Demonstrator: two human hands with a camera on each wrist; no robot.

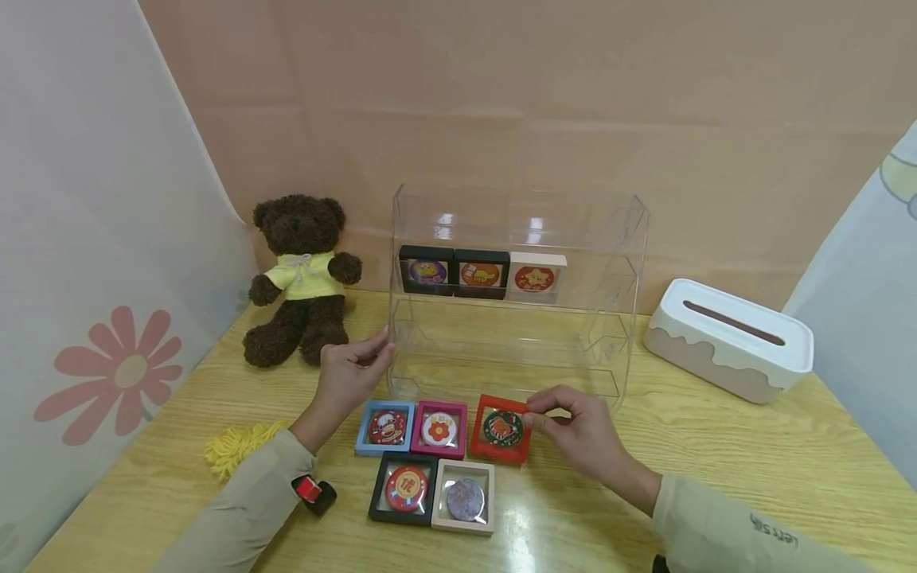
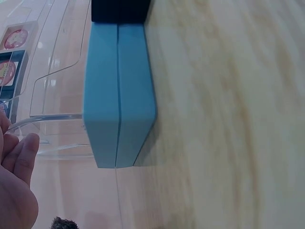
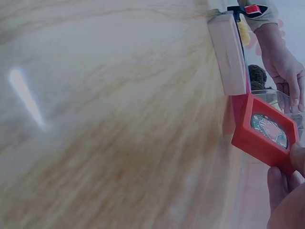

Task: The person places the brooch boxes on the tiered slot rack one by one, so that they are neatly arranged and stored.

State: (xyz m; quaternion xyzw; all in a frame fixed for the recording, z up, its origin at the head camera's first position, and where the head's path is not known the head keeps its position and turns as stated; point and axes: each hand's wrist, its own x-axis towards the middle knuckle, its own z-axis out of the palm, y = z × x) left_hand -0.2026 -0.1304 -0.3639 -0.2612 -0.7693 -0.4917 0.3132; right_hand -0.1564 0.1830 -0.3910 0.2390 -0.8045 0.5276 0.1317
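My right hand (image 1: 580,434) pinches the right edge of a red square display frame (image 1: 481,452) with a dark green round badge inside. In the right wrist view, the red frame (image 3: 244,136) is tilted between thumb and fingers. My left hand (image 1: 351,380) holds the left side edge of a clear acrylic tiered rack (image 1: 516,350) between thumb and fingers. Two black frames (image 1: 427,293) and a white frame (image 1: 560,278) stand on an upper tier of that rack. Left of the red frame lie a light blue frame (image 1: 364,447) and a magenta frame (image 1: 462,430).
Nearer the front lie a black frame (image 1: 378,509) and a beige frame (image 1: 489,521). A brown teddy bear (image 1: 304,274) sits at back left, with yellow yarn (image 1: 232,448) in front. A tissue box (image 1: 723,350) stands at back right on the wooden table (image 1: 716,454).
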